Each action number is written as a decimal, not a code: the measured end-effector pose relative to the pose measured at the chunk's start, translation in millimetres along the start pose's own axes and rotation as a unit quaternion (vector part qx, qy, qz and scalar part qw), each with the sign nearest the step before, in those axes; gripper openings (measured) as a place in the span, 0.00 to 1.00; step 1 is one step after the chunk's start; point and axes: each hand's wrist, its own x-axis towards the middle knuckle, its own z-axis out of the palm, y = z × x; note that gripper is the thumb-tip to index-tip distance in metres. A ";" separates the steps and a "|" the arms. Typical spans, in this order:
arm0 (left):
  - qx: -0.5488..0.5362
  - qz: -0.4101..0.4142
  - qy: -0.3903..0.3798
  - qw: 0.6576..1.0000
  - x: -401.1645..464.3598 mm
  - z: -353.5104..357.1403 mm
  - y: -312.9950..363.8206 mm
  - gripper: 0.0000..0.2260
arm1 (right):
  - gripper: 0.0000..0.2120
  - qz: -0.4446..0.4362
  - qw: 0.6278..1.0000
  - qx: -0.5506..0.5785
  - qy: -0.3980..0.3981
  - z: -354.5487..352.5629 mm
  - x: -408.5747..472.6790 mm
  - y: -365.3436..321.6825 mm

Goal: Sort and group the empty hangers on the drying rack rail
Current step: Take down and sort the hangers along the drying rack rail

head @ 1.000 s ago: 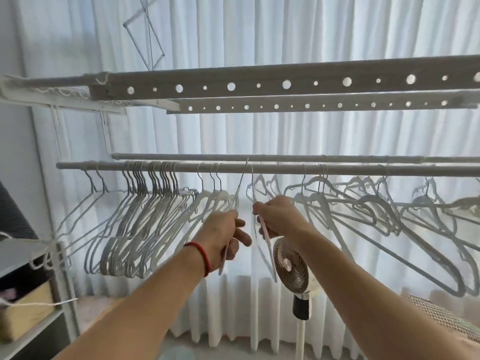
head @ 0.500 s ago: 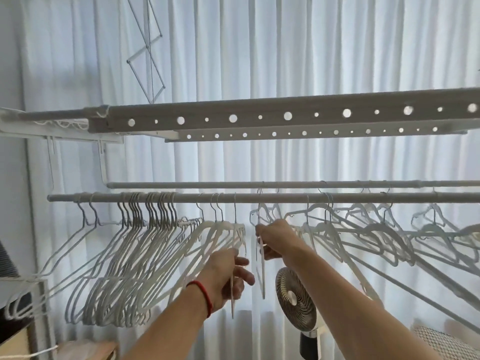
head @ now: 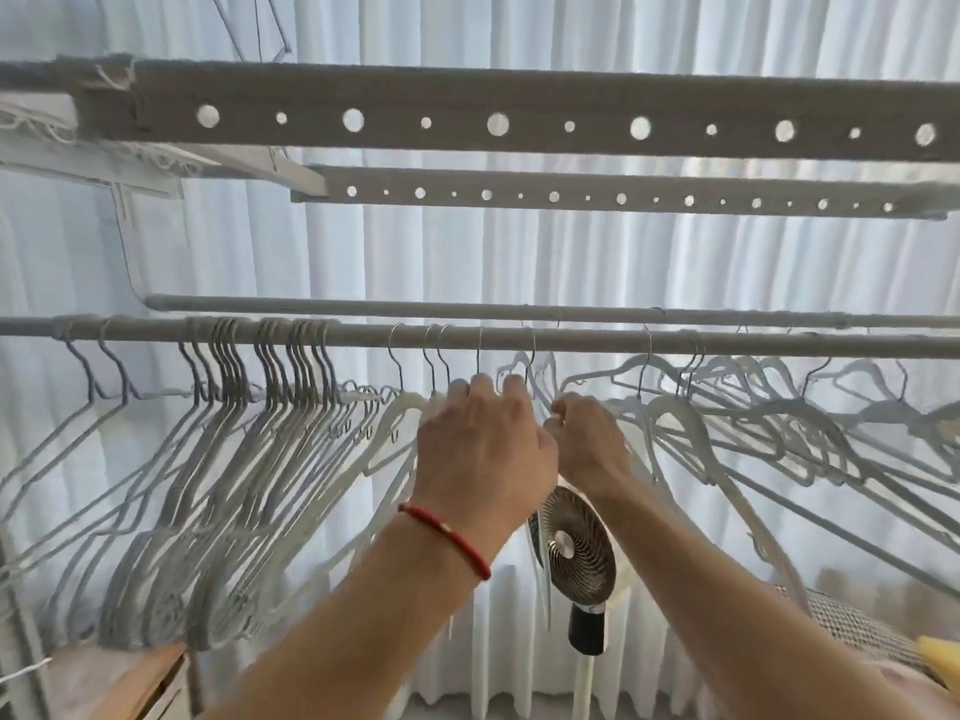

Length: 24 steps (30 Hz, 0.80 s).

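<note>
Head view: we see both hands up under the rail [head: 571, 339].
L hand [head: 480, 449]: fingers curled round white hangers [head: 410, 407] nr rail's middle.
R hand [head: 587, 439]: pinching a hanger neck beside it.
Grey hangers [head: 249, 459]: bunched twd rail's left end.
Writing: none legible.

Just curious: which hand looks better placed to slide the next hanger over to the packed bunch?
Probably the left hand: it sits beside the grouped hangers, its fingers up at the hooks under the rail. The right hand is farther away.
</note>
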 end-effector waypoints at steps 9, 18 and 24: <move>0.003 0.057 0.091 0.994 85.1 45.7 -11.1 0.14 | 0.14 -0.051 0.969 -0.241 -0.010 41.6 61.6 17.4; 0.019 0.018 0.024 0.999 127.7 81.9 -31.3 0.20 | 0.11 -0.089 0.963 -0.248 0.047 48.8 76.8 27.7; -0.003 0.019 0.020 1.000 127.4 80.2 -30.9 0.21 | 0.08 -0.102 0.969 -0.211 0.074 46.7 74.4 14.7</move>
